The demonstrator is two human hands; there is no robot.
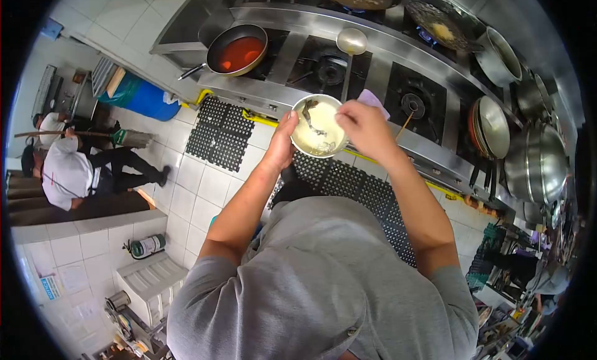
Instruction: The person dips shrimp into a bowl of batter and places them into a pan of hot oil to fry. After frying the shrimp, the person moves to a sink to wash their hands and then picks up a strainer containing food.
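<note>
My left hand [283, 141] is shut on a small round bowl [323, 155], gripping it by its left side in front of the stove. Inside lies a creamy, pale yellow mixture [323, 120], with a dark green leafy piece [307, 111] partly coated by it. Over the bowl's right rim, my right hand [364, 127] has its fingers pinched together; whatever they hold, if anything, cannot be made out. A purple cloth [373, 102] lies on the stove edge just beyond that hand. Behind the bowl, a ladle [352, 41] rests across the stovetop.
A pan [191, 72] of red sauce stands at the stove's left. Farther back, yellow food [442, 31] sits in a pan over a flame. Stacked pans [494, 127] and steel bowls [541, 164] fill the right. A person [65, 167] with a broom [134, 139] is at left.
</note>
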